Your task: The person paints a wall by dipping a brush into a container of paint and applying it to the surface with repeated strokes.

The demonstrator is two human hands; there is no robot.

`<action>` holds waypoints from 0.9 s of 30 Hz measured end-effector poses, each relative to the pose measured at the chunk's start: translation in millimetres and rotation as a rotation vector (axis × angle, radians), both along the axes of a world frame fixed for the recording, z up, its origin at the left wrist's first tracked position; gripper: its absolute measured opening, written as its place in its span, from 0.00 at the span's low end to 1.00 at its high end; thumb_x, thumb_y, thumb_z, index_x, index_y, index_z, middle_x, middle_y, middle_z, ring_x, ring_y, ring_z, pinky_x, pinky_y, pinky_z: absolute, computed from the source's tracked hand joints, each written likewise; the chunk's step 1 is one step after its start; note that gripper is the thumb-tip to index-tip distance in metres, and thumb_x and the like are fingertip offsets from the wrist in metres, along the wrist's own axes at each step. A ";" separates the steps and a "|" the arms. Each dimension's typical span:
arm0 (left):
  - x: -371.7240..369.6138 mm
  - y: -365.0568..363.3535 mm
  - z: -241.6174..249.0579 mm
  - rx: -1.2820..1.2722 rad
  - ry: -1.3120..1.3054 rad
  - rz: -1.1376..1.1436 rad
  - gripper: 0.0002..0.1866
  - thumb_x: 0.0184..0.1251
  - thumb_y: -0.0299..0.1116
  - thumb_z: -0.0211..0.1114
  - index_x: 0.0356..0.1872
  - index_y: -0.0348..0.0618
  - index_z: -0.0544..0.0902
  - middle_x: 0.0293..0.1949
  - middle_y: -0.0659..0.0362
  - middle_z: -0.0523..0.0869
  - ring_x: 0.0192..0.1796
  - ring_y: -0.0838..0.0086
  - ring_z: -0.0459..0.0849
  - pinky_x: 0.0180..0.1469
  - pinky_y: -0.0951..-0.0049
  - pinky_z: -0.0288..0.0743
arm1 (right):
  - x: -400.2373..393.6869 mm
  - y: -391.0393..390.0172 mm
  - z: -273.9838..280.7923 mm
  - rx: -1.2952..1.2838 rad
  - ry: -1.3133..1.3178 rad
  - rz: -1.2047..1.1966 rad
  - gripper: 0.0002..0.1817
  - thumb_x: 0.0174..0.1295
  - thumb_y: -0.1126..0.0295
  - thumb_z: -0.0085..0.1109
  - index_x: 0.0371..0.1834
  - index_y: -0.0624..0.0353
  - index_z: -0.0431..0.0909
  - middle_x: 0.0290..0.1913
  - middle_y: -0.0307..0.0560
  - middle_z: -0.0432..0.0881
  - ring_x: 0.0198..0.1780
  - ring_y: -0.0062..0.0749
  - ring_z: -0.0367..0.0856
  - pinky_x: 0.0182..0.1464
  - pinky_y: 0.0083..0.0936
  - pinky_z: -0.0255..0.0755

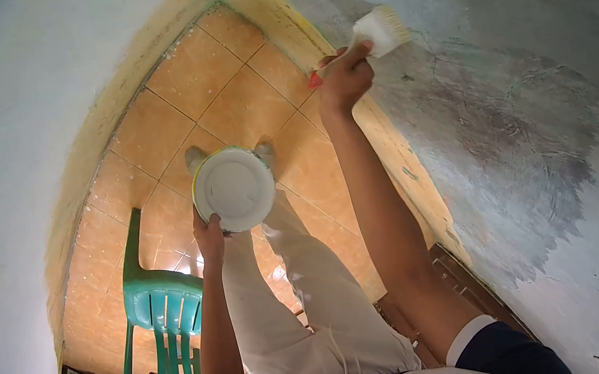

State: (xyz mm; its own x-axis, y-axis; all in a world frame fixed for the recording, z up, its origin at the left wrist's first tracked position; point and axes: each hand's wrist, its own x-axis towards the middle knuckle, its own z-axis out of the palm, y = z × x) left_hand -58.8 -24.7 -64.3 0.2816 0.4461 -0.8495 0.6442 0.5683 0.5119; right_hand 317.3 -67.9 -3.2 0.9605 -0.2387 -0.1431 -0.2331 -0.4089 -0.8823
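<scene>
Evidently, the right hand (347, 82) grips the brush (384, 31) by its handle, leaving bristles free for the wall (513, 125). The left hand (210, 239) clasps the tub (266, 197) upright, probably against spills.

Our bare right hand (346, 81) reaches forward, fingers closed in a grip, its long bare forearm (368, 191) stretched out. Nearer our body, our bare left hand (209, 239) grips too, thumb on top.
</scene>
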 end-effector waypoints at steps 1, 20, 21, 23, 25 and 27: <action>1.1 -0.2 0.0 0.000 -0.001 -0.001 0.33 0.66 0.26 0.52 0.77 0.43 0.68 0.55 0.49 0.86 0.40 0.67 0.91 0.28 0.71 0.86 | 4.1 -2.2 -20.2 -0.008 0.065 0.000 0.35 0.84 0.44 0.32 0.31 0.65 0.74 0.18 0.48 0.79 0.20 0.33 0.81 0.19 0.30 0.72; 22.8 -17.7 12.4 0.037 -0.031 0.010 0.34 0.62 0.28 0.55 0.74 0.41 0.71 0.52 0.50 0.86 0.41 0.68 0.89 0.27 0.72 0.84 | 5.3 8.4 -2.3 0.200 -0.034 -0.006 0.36 0.85 0.44 0.28 0.29 0.64 0.71 0.16 0.49 0.76 0.13 0.35 0.75 0.15 0.31 0.72; 23.1 -17.8 11.9 0.051 -0.025 0.004 0.34 0.62 0.28 0.55 0.74 0.40 0.71 0.51 0.50 0.86 0.41 0.68 0.90 0.27 0.72 0.84 | 4.8 11.2 -7.0 0.184 0.073 0.012 0.36 0.85 0.44 0.27 0.30 0.65 0.71 0.17 0.50 0.77 0.13 0.36 0.76 0.14 0.32 0.73; 22.2 -17.4 10.4 0.047 -0.030 0.001 0.34 0.62 0.28 0.55 0.73 0.40 0.71 0.52 0.49 0.86 0.40 0.68 0.90 0.26 0.72 0.84 | 3.0 9.3 -13.2 0.162 0.288 0.050 0.35 0.84 0.44 0.29 0.36 0.67 0.72 0.21 0.52 0.79 0.19 0.36 0.81 0.18 0.34 0.79; 22.8 -16.9 11.5 0.043 -0.037 -0.001 0.34 0.62 0.28 0.54 0.73 0.40 0.71 0.52 0.49 0.86 0.40 0.67 0.90 0.26 0.72 0.84 | -2.5 14.2 -20.7 0.164 0.315 -0.002 0.35 0.84 0.44 0.30 0.35 0.68 0.72 0.19 0.52 0.79 0.15 0.37 0.78 0.16 0.34 0.76; 23.3 -16.4 11.5 0.070 -0.050 0.002 0.33 0.62 0.28 0.54 0.73 0.39 0.71 0.51 0.49 0.87 0.38 0.68 0.90 0.25 0.73 0.84 | -3.5 16.7 -16.1 0.165 0.337 -0.057 0.36 0.84 0.45 0.30 0.34 0.69 0.73 0.18 0.52 0.79 0.12 0.38 0.76 0.13 0.33 0.73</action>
